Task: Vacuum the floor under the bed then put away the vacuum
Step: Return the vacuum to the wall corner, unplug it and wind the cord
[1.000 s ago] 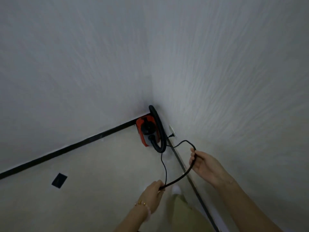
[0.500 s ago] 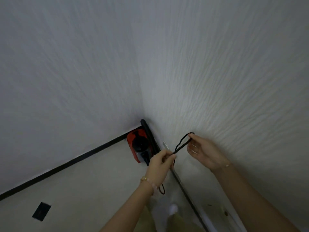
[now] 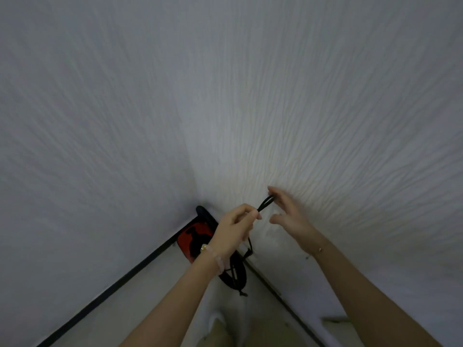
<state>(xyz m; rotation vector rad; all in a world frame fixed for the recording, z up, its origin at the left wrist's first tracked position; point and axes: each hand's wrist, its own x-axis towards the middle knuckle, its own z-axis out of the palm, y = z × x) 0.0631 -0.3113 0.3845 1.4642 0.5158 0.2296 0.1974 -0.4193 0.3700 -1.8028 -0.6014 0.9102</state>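
Observation:
A small red and black vacuum (image 3: 193,236) sits on the floor in the corner where two white walls meet, partly hidden behind my left wrist. Its black hose (image 3: 235,276) curves down in front of it. My left hand (image 3: 235,229) pinches a folded loop of the black power cord (image 3: 265,204), which sticks out toward the right. The cord hangs down below my left hand toward the hose. My right hand (image 3: 288,214) is just right of the loop with fingers spread, and one fingertip is at the loop's end.
Textured white walls (image 3: 325,121) fill most of the view. A black baseboard (image 3: 112,286) runs along the floor on both sides of the corner. Pale floor (image 3: 160,291) lies below, with my trouser leg and foot (image 3: 218,321) at the bottom.
My hands rose and came together, folding the cord into a short loop. My right hand has opened its fingers off the loop. The view tilted up toward the walls.

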